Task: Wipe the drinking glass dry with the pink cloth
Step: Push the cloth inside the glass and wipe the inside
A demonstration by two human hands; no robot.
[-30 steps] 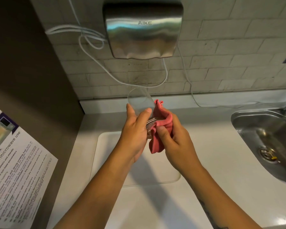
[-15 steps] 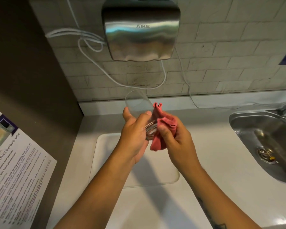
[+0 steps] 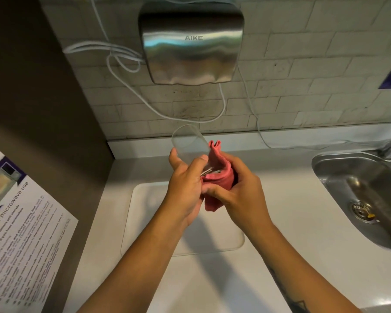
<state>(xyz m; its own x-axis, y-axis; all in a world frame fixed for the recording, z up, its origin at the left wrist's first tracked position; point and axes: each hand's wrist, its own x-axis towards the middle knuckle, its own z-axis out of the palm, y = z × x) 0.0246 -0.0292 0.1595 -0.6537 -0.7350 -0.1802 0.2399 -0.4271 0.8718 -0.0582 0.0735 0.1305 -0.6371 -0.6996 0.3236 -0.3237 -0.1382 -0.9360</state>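
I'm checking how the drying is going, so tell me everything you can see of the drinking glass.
The clear, smooth-walled drinking glass looks empty and unbroken. It is held in the air above the white counter, tilted with its open rim pointing up and away toward the tiled wall. The left hand grips its lower part. The pink cloth, held by the right hand, is pressed against its right side and base. Any remaining water cannot be made out.

The drinking glass (image 3: pixel 188 141) is clear and smooth; the pink cloth (image 3: pixel 219 177) soft and matt. Brushed, glossy metal covers the hand dryer (image 3: pixel 191 41) and sink (image 3: pixel 359 190).
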